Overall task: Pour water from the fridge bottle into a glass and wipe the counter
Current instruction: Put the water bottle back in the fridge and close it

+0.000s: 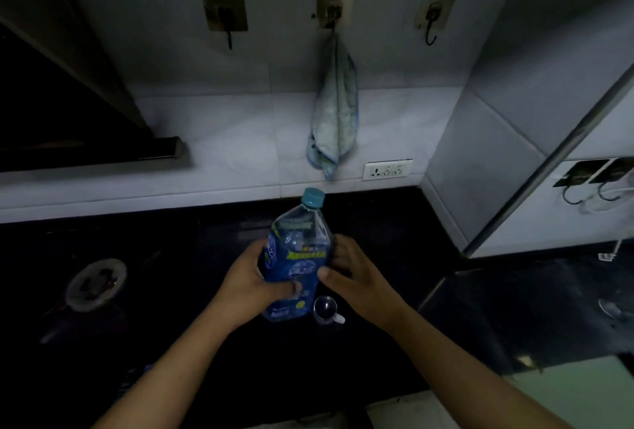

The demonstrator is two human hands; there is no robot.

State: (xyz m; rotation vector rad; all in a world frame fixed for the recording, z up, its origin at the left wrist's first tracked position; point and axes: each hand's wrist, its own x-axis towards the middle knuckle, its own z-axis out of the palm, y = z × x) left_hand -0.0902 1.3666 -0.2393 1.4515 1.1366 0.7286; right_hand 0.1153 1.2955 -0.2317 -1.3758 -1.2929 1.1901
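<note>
A clear plastic water bottle (296,257) with a blue label and a teal cap stands tilted slightly away over the black counter (394,222). My left hand (250,286) wraps its left side, thumb across the label. My right hand (353,277) presses against its right side, thumb on the label. The cap is on. A small clear glass (325,308) sits on the counter just below my right hand, beside the bottle's base. A light blue cloth (334,113) hangs from the middle wall hook, above the bottle.
A gas burner (96,282) lies on the counter at the left. A dark chimney hood (68,119) juts out at upper left. A wall socket (387,169) sits by the cloth. A tiled corner wall and metal edge (549,161) close the right side.
</note>
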